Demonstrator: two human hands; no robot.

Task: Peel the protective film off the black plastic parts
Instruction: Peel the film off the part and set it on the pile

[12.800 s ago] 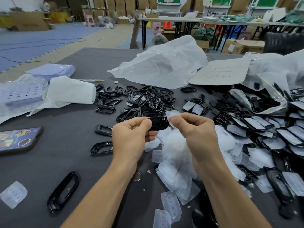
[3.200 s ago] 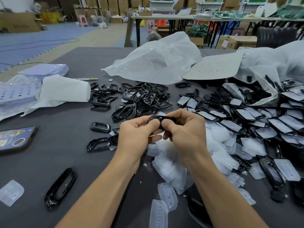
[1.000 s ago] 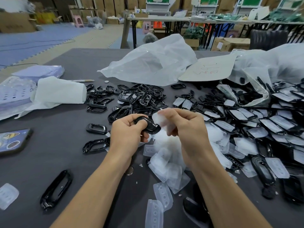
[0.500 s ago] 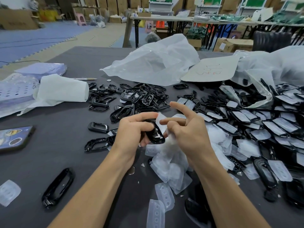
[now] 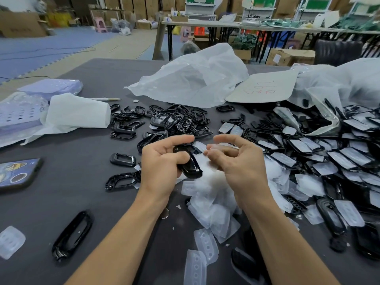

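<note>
Black plastic part [image 5: 190, 165] juts down-right from left hand [image 5: 162, 161] grip

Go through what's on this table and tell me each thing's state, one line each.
Black part, glossy, bare, held.
Left hand, gripping it.
Right hand, fingers loosely curled; blurred film piece at them.
Peeled films, heaped loose below the hands.
Parts at right, covered with film.
Centre pile of parts, mostly bare.

A glossy black part [image 5: 190, 164], bare of film, sits tilted in the left hand [image 5: 162, 163] above a heap of cloudy peeled film [image 5: 211, 194]. Bare parts [image 5: 178, 120] lie piled behind it, and film-covered parts [image 5: 339, 157] spread to the right.
</note>
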